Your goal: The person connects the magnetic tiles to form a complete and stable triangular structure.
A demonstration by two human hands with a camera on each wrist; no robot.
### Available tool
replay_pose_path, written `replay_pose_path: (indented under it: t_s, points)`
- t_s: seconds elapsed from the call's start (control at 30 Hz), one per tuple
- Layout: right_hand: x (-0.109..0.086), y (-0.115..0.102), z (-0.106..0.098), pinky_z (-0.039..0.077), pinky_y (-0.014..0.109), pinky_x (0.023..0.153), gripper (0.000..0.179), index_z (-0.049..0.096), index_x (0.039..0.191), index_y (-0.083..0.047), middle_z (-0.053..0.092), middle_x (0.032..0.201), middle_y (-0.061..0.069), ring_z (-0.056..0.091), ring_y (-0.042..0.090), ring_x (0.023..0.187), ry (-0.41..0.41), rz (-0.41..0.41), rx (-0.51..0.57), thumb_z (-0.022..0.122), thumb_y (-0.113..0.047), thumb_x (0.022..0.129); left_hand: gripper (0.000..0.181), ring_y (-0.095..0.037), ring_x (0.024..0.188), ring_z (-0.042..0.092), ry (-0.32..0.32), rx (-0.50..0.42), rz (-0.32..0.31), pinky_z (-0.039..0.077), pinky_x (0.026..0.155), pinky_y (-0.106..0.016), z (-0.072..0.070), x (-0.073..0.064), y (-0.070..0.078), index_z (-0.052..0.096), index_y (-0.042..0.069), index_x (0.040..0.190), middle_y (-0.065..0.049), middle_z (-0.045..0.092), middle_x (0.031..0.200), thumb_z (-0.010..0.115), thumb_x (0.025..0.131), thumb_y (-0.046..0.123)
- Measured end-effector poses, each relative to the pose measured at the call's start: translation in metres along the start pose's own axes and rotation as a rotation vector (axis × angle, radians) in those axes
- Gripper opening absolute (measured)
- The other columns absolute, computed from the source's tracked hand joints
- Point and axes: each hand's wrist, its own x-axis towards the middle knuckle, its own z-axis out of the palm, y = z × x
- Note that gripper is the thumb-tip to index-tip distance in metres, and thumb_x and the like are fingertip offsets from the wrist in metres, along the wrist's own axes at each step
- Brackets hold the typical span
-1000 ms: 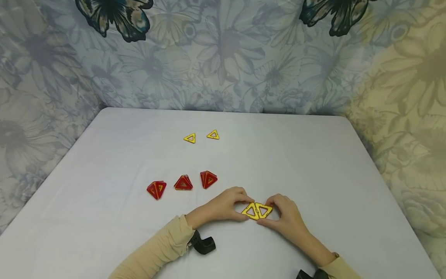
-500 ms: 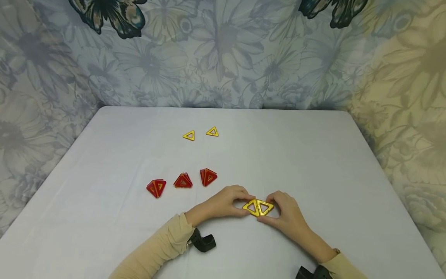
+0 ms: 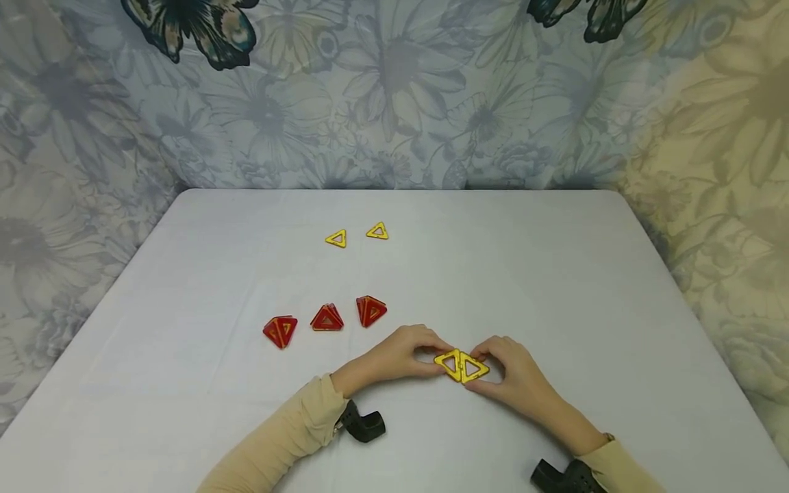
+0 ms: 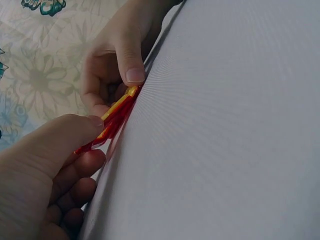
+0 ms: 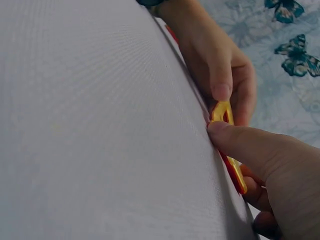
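Observation:
In the head view, two yellow triangular magnetic tiles lie edge to edge, forming a diamond low over the white table. My left hand pinches the left tile between thumb and fingers. The right tile is pinched by my right hand. Red shows beneath the yellow of the tiles in the left wrist view. The right wrist view shows the right thumb pressing near the tiles' seam, with red along the lower side of the yellow tile. Parts of the curled fingers are hidden behind the tiles.
Three red triangular-faced pieces stand in a row left of the hands. Farther back lie two loose yellow triangles. The white table ends at a floral-patterned wall.
Both hands keep their pinch on the joined tiles, which have shifted very slightly rightward. The head view has also moved a little. The other pieces stay in place on the table.

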Motion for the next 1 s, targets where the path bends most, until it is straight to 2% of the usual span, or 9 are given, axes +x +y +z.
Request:
replay_pose_path:
  t_s: [0.13,0.23,0.37,0.5,0.63,0.73,0.87,1.0]
  points:
    - [0.001,0.003,-0.006,0.038,0.028,0.063,0.037,0.062,0.087,-0.012,0.055,0.081,-0.012,0.047,0.007,0.074,-0.006,-0.005,0.006,0.083,-0.016,0.057,0.029,-0.001,0.085,0.05,0.023,-0.028,0.014,0.041,0.075,-0.017,0.0,0.005,0.002,0.066,0.006,0.105,0.003,0.063,0.095,0.07,0.078,0.015]
    - [0.001,0.003,-0.004,0.038,0.028,0.064,0.037,0.062,0.086,-0.013,0.055,0.081,-0.013,0.047,0.006,0.074,-0.004,0.016,0.02,0.084,-0.017,0.056,0.027,-0.001,0.085,0.051,0.05,-0.061,-0.021,0.041,0.074,-0.017,0.002,0.003,0.006,0.067,0.007,0.104,0.004,0.063,0.095,0.07,0.078,0.015]
    - [-0.002,-0.002,0.005,0.038,0.026,0.064,0.037,0.062,0.086,-0.014,0.054,0.081,-0.014,0.047,0.005,0.073,0.003,0.012,0.045,0.084,-0.02,0.057,0.024,-0.006,0.082,0.053,0.097,-0.137,-0.084,0.043,0.072,-0.02,0.002,-0.007,0.017,0.067,0.005,0.101,0.002,0.064,0.093,0.07,0.078,0.01]
    - [-0.005,-0.009,0.014,0.038,0.025,0.063,0.035,0.062,0.086,-0.013,0.055,0.081,-0.013,0.047,0.006,0.072,0.022,-0.055,0.07,0.082,-0.023,0.059,0.021,-0.016,0.077,0.056,0.143,-0.223,-0.099,0.046,0.07,-0.026,-0.001,-0.019,0.035,0.066,-0.002,0.096,-0.007,0.065,0.088,0.07,0.075,0.002]
    - [-0.006,-0.014,0.016,0.037,0.024,0.062,0.035,0.061,0.086,-0.015,0.055,0.08,-0.013,0.046,0.006,0.071,0.046,-0.079,0.076,0.082,-0.025,0.059,0.022,-0.021,0.076,0.057,0.149,-0.263,-0.11,0.047,0.069,-0.028,-0.005,-0.022,0.046,0.065,-0.004,0.095,-0.011,0.064,0.085,0.071,0.073,-0.002]
    - [-0.005,-0.016,0.014,0.036,0.025,0.062,0.035,0.061,0.085,-0.016,0.054,0.08,-0.014,0.045,0.006,0.071,0.058,-0.074,0.061,0.082,-0.027,0.059,0.023,-0.022,0.076,0.057,0.158,-0.264,-0.096,0.047,0.068,-0.029,-0.005,-0.022,0.048,0.065,-0.005,0.095,-0.011,0.064,0.085,0.071,0.073,-0.002]
    - [0.0,-0.02,0.017,0.036,0.027,0.063,0.036,0.06,0.085,-0.016,0.054,0.08,-0.015,0.046,0.005,0.071,0.049,-0.075,0.044,0.081,-0.03,0.06,0.023,-0.021,0.08,0.057,0.209,-0.237,-0.029,0.047,0.07,-0.03,-0.006,-0.024,0.047,0.065,-0.005,0.094,-0.013,0.062,0.09,0.071,0.072,-0.003]
    - [0.006,-0.025,0.025,0.035,0.026,0.063,0.037,0.059,0.085,-0.016,0.053,0.081,-0.015,0.045,0.004,0.072,0.035,-0.067,0.036,0.081,-0.033,0.06,0.022,-0.02,0.092,0.056,0.232,-0.221,-0.01,0.044,0.079,-0.03,-0.008,-0.029,0.049,0.064,-0.005,0.095,-0.016,0.06,0.097,0.07,0.073,-0.004]
